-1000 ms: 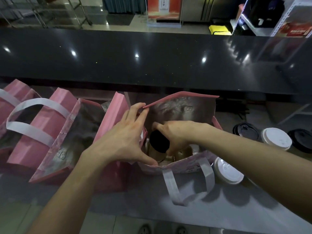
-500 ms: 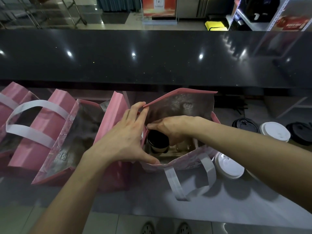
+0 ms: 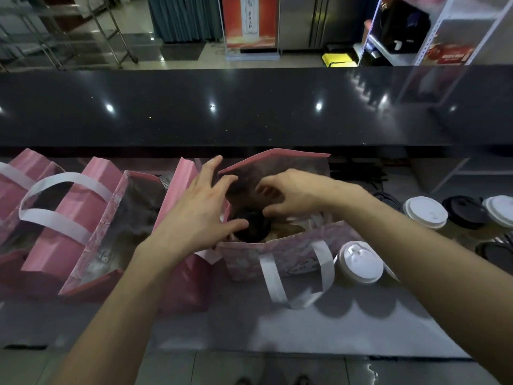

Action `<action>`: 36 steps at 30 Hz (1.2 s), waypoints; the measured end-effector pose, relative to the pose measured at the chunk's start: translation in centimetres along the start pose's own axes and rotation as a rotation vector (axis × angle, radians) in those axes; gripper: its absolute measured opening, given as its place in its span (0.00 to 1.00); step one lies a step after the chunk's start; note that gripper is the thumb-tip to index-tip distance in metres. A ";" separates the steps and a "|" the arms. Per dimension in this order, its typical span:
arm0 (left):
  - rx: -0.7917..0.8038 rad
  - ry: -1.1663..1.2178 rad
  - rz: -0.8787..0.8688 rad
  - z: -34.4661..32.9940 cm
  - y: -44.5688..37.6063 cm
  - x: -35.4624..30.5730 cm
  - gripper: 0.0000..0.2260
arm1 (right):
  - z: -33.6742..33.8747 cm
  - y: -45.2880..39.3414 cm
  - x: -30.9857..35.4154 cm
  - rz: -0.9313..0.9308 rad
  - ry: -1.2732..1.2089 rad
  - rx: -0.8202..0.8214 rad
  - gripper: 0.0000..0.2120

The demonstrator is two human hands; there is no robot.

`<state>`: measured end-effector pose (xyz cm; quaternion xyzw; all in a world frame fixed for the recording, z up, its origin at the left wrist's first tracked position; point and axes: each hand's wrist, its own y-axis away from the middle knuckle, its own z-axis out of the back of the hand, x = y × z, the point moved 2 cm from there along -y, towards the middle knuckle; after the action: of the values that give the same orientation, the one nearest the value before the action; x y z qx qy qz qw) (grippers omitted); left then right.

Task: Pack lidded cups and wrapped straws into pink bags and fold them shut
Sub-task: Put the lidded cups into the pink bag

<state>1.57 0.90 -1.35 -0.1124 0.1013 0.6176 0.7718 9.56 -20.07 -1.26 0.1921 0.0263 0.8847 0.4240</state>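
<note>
Spread and relaxed, the left hand (image 3: 200,215) holds the pink bag (image 3: 280,254) open while the right hand (image 3: 288,193) hovers, fingers curled and seemingly empty, over the dark-lidded cup (image 3: 254,226) inside; probably full and squashy, take it low.

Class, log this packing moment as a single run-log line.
left hand: holds bag edge | right hand: above black-lidded cup | pink bag: open | white-lidded cup: outside

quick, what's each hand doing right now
Left hand: open, fingers spread against the open pink bag.
Right hand: over the bag's mouth, fingers curled; any hold cannot be told.
</note>
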 end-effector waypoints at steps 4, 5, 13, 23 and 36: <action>-0.115 -0.037 -0.108 1.4 -0.9 -3.0 0.33 | 2.6 5.6 -2.2 -0.062 -0.225 -0.362 0.11; -0.131 -0.041 -0.140 1.5 -1.2 -4.0 0.31 | 2.8 7.2 -2.9 -0.082 -0.279 -0.452 0.10; -0.043 -0.095 -0.251 -1.0 -3.7 -10.3 0.27 | -1.3 15.4 -8.6 -0.360 -0.225 -0.492 0.20; 0.034 -0.157 -0.138 -3.4 -4.1 -10.6 0.26 | -8.7 15.3 -10.8 -0.397 0.064 0.082 0.44; -0.014 -0.242 -0.051 -1.0 -2.6 -6.8 0.26 | 9.7 15.0 -5.6 -0.130 -0.082 -0.595 0.47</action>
<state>2.64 -6.25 -0.23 -0.0450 0.0001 0.6076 0.7930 5.11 -35.06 9.04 0.0930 -0.2388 0.8160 0.5182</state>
